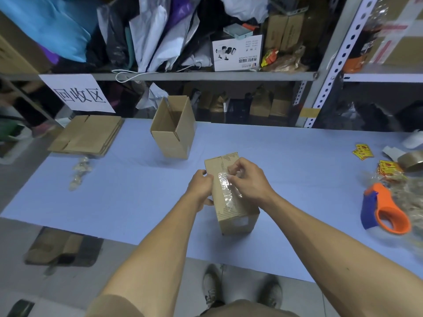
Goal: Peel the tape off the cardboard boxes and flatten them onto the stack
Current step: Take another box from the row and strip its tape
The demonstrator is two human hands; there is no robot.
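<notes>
**Tape half-lifted on the near box — mind the tear**

The sealed box (231, 193) lies on its side on the blue table (137, 179), just in front of you, top seam facing up. Your left hand (201, 186) is curled around the box's left edge, bracing it. Your right hand (247, 177) has fingers bent in a pinch on the clear tape (225, 186), which looks crinkled and partly lifted near the middle of the seam. Whether the pinch holds a free end or only a wrinkle, I cannot tell.

An open, empty box (172, 129) stands further back, still upright and not flattened. The stack of flattened cardboard (87, 136) sits at the far left of the table, well apart from both boxes. Crumpled tape scraps (79, 172) lie near it.

Risks, as I judge them:
- Pull sharply upward and the tape may snap, leaving a strip on the seam to pick at again. A low pull along the seam should be safer.
- Tape may take the cardboard's paper face with it if yanked.
- If your left hand loosens, the light box will likely lift or swing with the pull.
- Peeled tape may cling to your fingers.
- The tape dispenser (384, 211) lies to the right, clear of your elbow for now.
</notes>
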